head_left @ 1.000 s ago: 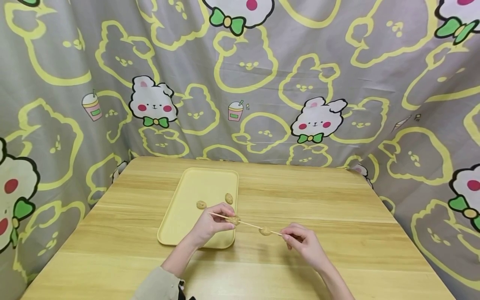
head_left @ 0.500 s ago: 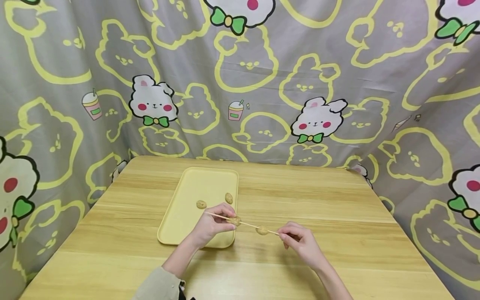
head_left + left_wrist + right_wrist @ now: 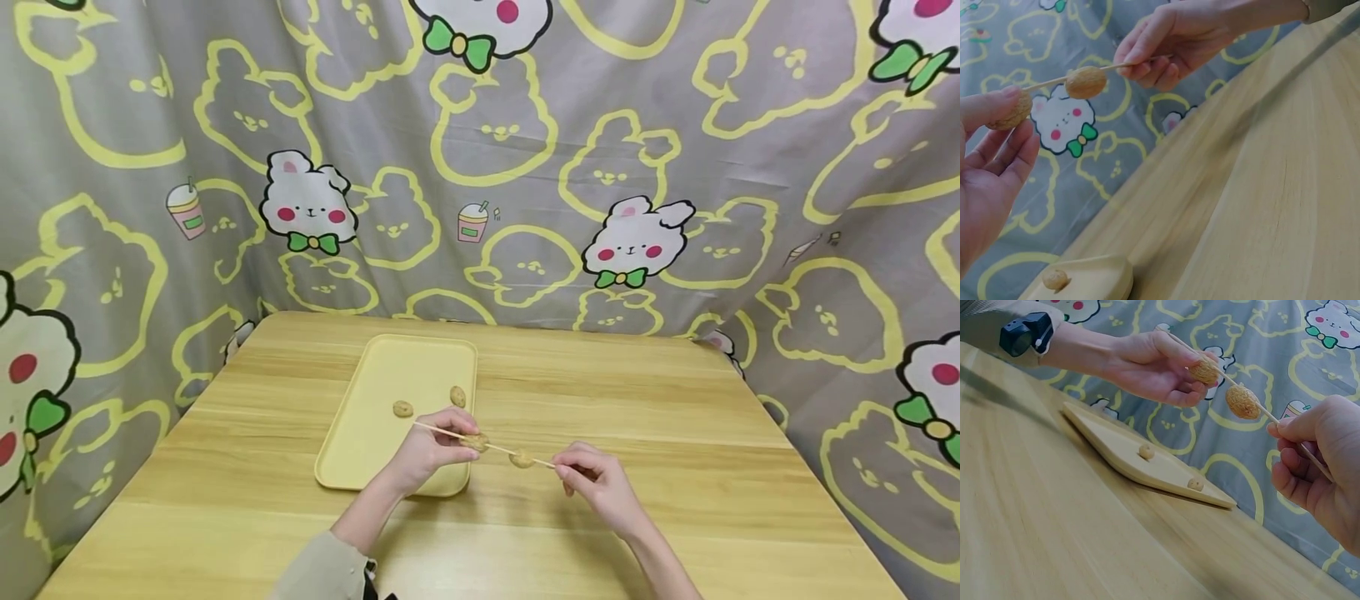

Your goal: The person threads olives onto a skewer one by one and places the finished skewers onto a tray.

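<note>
A thin wooden skewer (image 3: pixel 501 450) runs between my two hands above the table. My left hand (image 3: pixel 420 454) pinches a wrinkled brown oval ball (image 3: pixel 1202 372) between thumb and fingers, and the skewer's far end sticks out past it. Further along sits a second brown oval ball (image 3: pixel 1243 402), threaded on the skewer and apart from the first. With thumb and fingertips, my right hand (image 3: pixel 600 483) grips the skewer near its other end. Part of the pinched ball is hidden by the left fingers.
A yellow rectangular tray (image 3: pixel 352 442) lies on the wooden table (image 3: pixel 637 400), partly beneath my left hand. Two more brown balls rest on it, one ball (image 3: pixel 402 409) near the middle and another ball (image 3: pixel 457 396) by the right rim. A patterned curtain (image 3: pixel 525 192) hangs behind the table.
My right hand has moved slightly left with the skewer and the second ball, while my left hand has shifted a little right. The gap between the two balls has narrowed.
</note>
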### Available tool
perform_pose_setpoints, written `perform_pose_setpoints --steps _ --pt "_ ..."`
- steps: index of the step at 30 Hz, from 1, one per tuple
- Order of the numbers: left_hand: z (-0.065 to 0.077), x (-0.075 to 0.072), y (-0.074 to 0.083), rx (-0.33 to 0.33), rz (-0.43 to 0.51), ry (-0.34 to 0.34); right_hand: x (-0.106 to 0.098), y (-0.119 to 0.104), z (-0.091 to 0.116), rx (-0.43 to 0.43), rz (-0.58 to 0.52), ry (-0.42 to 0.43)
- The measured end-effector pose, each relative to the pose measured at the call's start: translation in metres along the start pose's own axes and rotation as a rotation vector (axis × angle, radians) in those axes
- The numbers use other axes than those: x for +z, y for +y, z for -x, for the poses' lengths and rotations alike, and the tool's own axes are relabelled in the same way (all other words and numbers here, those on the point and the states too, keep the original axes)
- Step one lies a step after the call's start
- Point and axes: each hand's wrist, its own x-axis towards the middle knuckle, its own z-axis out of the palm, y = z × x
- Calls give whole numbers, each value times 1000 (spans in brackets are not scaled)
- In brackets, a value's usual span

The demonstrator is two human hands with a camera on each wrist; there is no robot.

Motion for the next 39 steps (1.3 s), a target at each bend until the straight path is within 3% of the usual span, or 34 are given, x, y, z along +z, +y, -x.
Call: perform_pose_setpoints --steps 17,30,39 --pt "-3 9 0 -61 16 5 3 -3 -2 -3 -1 12" --pt "-1 11 -6 -30 4 -8 6 3 -4 -39 -22 -19" --pt "-2 16 -8 -41 25 -24 4 -3 -2 130 56 -27"
